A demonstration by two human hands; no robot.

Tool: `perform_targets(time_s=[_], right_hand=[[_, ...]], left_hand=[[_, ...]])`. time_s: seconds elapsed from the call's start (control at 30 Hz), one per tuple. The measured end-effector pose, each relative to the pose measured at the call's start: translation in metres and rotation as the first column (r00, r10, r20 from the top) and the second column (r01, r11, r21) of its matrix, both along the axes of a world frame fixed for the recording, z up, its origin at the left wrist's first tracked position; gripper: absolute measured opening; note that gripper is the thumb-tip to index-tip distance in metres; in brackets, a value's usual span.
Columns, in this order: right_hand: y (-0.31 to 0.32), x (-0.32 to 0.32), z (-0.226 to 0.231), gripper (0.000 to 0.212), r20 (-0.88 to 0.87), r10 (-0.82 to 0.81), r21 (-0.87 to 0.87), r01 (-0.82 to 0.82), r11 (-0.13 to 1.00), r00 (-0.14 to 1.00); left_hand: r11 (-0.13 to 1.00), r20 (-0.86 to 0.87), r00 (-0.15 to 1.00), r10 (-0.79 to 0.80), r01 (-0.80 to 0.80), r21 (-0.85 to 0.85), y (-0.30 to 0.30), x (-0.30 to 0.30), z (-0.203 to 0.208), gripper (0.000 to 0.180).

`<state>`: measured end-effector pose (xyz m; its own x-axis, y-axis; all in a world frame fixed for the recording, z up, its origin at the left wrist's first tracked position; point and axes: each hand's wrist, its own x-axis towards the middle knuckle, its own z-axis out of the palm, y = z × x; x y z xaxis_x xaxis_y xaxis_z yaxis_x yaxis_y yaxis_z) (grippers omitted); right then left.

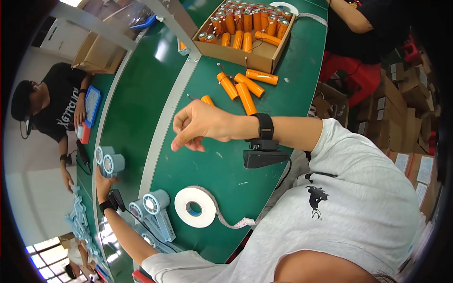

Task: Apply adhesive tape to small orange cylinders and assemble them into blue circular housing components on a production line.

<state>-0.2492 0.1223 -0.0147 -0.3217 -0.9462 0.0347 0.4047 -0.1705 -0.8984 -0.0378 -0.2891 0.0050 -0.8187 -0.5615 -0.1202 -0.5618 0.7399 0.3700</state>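
Note:
On the left, my left hand (102, 183) reaches over the green belt, its fingers closed about two light blue handheld fans (113, 163) with round heads. Part of that grip is hidden behind the fan heads. My right hand (200, 123) hovers over the green bench, fingers curled and thumb bent toward them; whatever may be inside is hidden. Just beyond it lie several loose orange battery cells (245, 98) with thin wires. More light blue fans (157, 202) rest on the bench near my left forearm, beside a white roll of label tape (194, 206).
A cardboard box (236, 55) packed with orange cells sits at the far end of the bench. A metal post (172, 23) rises near it. Across the belt, a person in black works near a blue tray (92, 104). Cartons (396, 104) are stacked at right.

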Motion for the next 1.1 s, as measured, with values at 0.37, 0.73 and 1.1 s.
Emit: perform_targets(time_s=[0.37,0.73,1.1], right_hand=[[0.056,0.025,0.008,0.021,0.157,-0.015,-0.203,0.047,0.978,0.987],[0.117,0.065,0.000,0.063,0.307,0.409,-0.400,-0.273,0.875,0.859],[0.139,0.101,0.011,0.095,-0.141,0.410,-0.391,-0.431,0.813,0.901]], left_hand=[[0.889,0.062,0.910,-0.409,0.413,-0.199,0.224,-0.055,0.023,0.074],[0.935,-0.532,0.789,-0.308,0.146,-0.324,0.395,-0.007,0.056,0.046],[0.976,-0.853,0.520,-0.033,-0.167,-0.140,0.445,0.017,0.012,0.015]])
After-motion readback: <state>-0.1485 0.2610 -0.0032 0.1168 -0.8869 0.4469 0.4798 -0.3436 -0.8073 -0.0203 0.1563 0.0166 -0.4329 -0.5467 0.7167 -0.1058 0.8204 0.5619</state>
